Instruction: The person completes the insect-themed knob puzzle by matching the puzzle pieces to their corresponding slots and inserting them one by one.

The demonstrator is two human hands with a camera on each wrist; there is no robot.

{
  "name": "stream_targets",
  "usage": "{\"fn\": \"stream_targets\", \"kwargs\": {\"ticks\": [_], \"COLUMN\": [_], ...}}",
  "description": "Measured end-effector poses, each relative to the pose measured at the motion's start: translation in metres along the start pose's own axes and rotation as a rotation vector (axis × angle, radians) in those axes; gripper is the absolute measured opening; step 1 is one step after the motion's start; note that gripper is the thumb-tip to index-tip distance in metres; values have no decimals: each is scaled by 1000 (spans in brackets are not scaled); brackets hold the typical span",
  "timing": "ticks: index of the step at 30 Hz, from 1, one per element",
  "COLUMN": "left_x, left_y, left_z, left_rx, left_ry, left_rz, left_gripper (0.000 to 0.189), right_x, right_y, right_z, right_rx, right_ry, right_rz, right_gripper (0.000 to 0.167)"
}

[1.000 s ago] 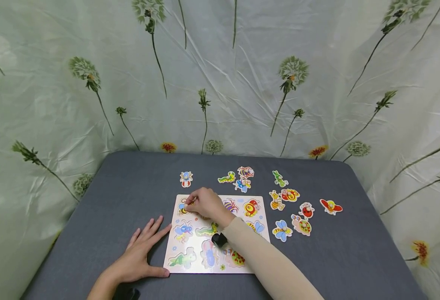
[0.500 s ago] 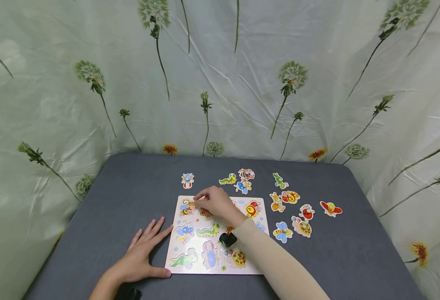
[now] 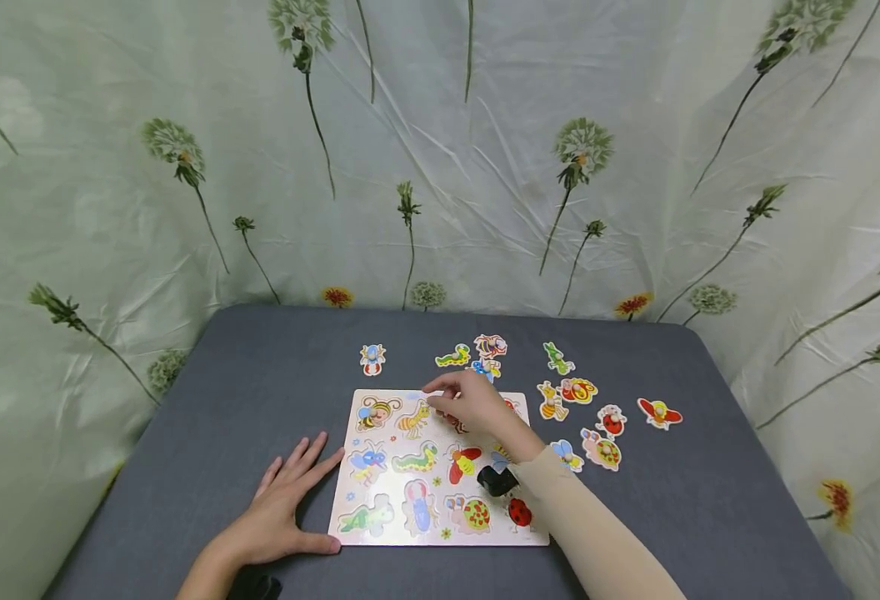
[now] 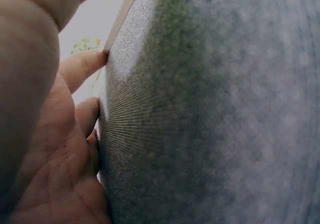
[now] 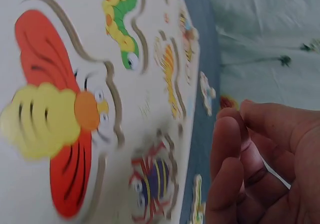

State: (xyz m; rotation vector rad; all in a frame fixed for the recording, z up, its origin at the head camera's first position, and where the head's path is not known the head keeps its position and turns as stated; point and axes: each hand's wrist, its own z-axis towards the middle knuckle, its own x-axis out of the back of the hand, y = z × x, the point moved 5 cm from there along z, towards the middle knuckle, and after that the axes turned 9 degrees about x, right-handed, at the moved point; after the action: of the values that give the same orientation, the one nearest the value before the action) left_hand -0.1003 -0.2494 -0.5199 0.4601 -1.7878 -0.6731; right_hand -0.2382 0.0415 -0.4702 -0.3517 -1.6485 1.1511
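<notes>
Beyond both your hands the dandelion-print cloth is hanging, and the grey table is spreading out beneath them. The insect puzzle board is lying just right of your left hand, which is fanning its fingers wide, the thumb and index finger touching the board's edge. And your right hand is hovering over the board's far part, fingers loosely curled, gripping nothing that shows (thumb and index tip are sitting very close together there).

Left of that hand, the striped bee piece is lying in the board's far-left corner. To its right, the snail piece is resting just beside the ladybug piece. Straight beyond it, the spider piece is lying near the blue fly piece, which your right hand is partly hiding.
</notes>
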Motion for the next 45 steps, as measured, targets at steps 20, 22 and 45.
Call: {"fn": "stream_targets", "kwargs": {"ticks": [20,22,45], "left_x": [1,0,1], "left_y": [2,2,-3], "left_z": [2,2,3], "left_rx": [17,15,-30], "left_ry": [-25,-26,2], "left_rz": [4,4,-5], "left_gripper": [124,124,122], "right_x": [74,80,130], "right_y": [44,52,102], "right_z": [-37,-42,-80], "right_rx": [-31,-59,-184], "right_ry": [150,161,239], "right_rz": [93,97,40], "right_gripper": [31,32,34]}}
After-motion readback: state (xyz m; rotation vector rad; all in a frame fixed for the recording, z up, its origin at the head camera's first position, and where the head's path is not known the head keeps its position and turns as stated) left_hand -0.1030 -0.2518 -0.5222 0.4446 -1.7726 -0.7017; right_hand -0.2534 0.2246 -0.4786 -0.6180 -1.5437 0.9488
